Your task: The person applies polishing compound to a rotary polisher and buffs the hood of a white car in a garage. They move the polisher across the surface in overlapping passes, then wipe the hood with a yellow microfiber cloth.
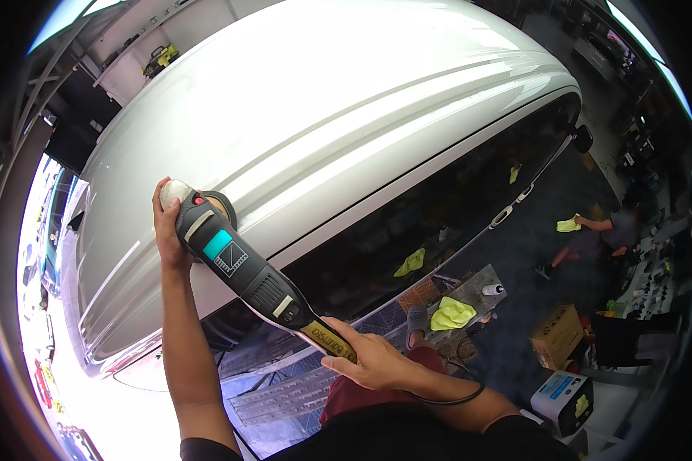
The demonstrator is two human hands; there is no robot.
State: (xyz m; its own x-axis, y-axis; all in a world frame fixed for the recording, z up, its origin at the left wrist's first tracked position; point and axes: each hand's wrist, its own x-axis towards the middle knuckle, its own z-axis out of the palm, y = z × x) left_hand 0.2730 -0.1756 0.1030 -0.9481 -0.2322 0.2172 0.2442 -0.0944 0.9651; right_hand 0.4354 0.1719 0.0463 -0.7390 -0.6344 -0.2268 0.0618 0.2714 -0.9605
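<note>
A dark grey power polisher (246, 273) slants across the edge of a white vehicle's roof (346, 115). My left hand (168, 223) is closed around its pale front end, fingers over the top. The round polishing pad (223, 206) shows only partly behind the tool's head; it appears to rest on the roof near the rear corner, though full contact is hidden. My right hand (369, 359) grips the rear handle, thumb and fingers wrapped around it. A thin black band or cord crosses my right forearm. The dark side windows (438, 223) lie just below the roof edge.
A perforated metal plank (284, 398) is beneath me. A yellow-green cloth (453, 313) and white bottle (493, 290) lie on a platform at right. Beyond are a cardboard box (557, 336), a white-and-black box (565, 399) and another person (603, 230) holding a yellow-green cloth (568, 223).
</note>
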